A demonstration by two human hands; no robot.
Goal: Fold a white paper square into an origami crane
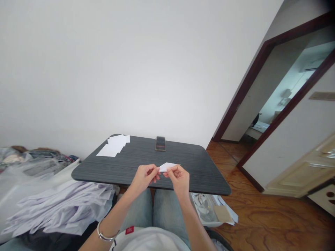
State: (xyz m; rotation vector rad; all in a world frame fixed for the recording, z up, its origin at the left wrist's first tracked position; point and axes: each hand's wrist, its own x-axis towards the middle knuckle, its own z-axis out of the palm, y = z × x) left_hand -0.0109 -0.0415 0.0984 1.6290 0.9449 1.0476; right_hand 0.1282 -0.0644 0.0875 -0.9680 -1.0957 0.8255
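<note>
A small folded piece of white paper (168, 165) is held up over the near half of the dark table (138, 160). My left hand (147, 176) pinches its pointed left end between thumb and fingers. On the other side, my right hand (178, 177) grips the paper's lower right part, thumb on top. The fingertips hide both ends of the paper, so its full folded shape cannot be made out.
Several white paper sheets (112, 146) overlap at the table's far left. A dark phone-like object (160, 143) lies at the back edge. Crumpled pale cloth (62, 205) is piled left of the table; a white bin (209, 209) stands below right.
</note>
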